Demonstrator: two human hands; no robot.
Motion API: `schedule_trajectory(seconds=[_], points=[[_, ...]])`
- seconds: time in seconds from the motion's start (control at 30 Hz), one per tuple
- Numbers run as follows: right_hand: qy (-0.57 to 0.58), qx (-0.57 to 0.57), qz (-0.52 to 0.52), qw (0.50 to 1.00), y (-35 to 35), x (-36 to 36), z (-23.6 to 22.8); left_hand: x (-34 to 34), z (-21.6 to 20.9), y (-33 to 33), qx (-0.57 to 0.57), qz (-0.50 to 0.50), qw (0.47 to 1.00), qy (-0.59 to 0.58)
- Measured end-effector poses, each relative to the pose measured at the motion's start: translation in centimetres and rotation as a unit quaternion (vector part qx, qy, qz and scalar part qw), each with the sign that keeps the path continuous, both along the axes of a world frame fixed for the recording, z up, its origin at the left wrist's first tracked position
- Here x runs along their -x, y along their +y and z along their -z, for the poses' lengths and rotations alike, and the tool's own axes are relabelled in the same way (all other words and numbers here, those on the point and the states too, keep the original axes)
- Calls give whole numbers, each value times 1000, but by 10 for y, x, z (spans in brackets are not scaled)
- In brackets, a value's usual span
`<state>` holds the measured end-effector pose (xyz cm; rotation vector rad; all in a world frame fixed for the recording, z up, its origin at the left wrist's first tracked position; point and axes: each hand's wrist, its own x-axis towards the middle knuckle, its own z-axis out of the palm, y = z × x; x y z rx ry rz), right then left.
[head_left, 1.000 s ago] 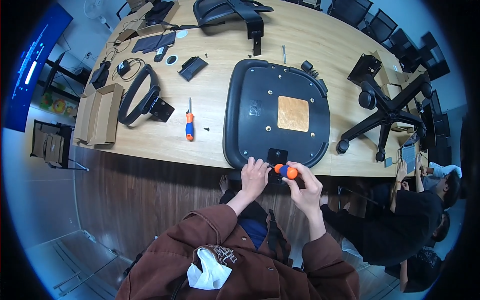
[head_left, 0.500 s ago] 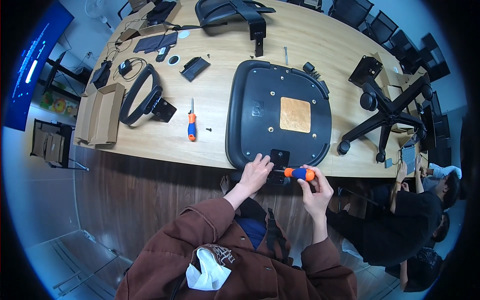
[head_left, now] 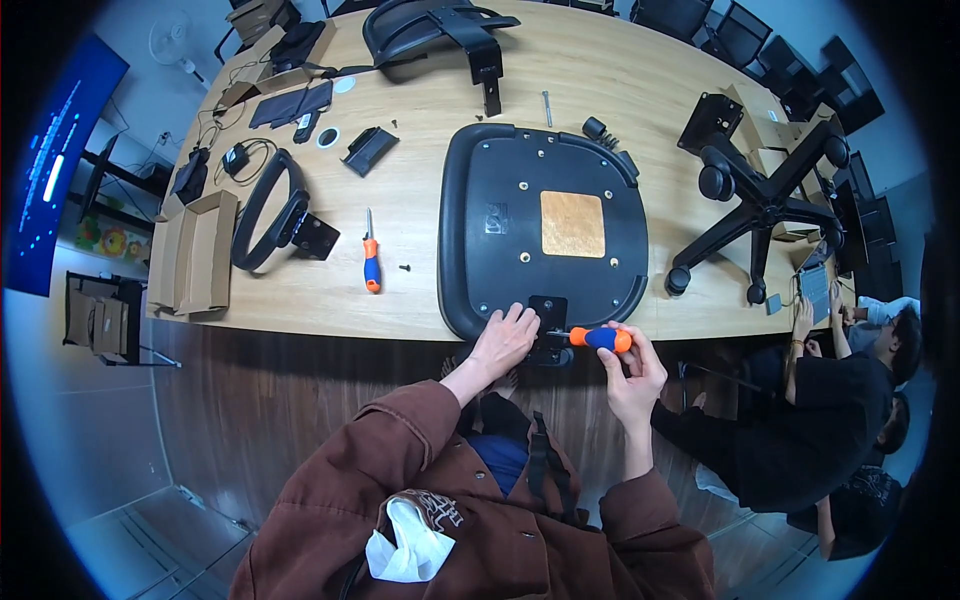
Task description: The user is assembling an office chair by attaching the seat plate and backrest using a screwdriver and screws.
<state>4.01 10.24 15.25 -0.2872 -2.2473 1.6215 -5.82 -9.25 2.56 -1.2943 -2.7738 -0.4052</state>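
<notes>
A black chair seat point(head_left: 510, 280) lies underside up at the table's near edge, with a bare wood patch in its middle. A black metal bracket point(head_left: 548, 310) sits at its near end and reaches past the edge. My right hand point(head_left: 636, 385) grips an orange and blue screwdriver point(head_left: 606, 339) by the handle end. Its shaft points left, level, and its tip meets the bracket. My left hand point(head_left: 503, 343) rests on the seat's near rim beside the bracket, fingers apart; its thumb is hidden.
Left on the table are a second screwdriver point(head_left: 371, 265), a loose screw point(head_left: 405, 267), a black armrest point(head_left: 275, 220) and a cardboard tray point(head_left: 193, 257). A backrest point(head_left: 435, 35) lies beyond the seat. A wheeled chair base point(head_left: 765, 210) stands right. People point(head_left: 800, 430) sit at the right.
My left fingers have spread slightly away from the screwdriver's tip. The screwdriver has tilted a little, still against the bracket. The whole view has shifted slightly.
</notes>
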Motion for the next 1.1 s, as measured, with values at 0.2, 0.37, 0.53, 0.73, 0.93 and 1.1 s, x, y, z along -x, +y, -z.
schedule_trajectory(seconds=[0.2,0.37,0.53,0.73,0.93,1.1], points=[[11,6,-28,1000,-12,-3,9,-4,-7,-13,-140,-59,986,-66],[-1,-45,-58,997,-22,-1,7,-8,-4,-15,-194,-73,976,-69],[12,-52,-48,997,-24,1,7,-11,2,-11,-218,-95,969,-60],[10,-88,-66,994,-25,6,3,-10,3,-10,-235,-104,964,-63],[41,-162,-113,980,-29,18,-10,-8,0,-13,-223,-99,966,-88],[28,-160,-113,980,-24,21,-9,-7,1,-12,-224,-96,965,-93]])
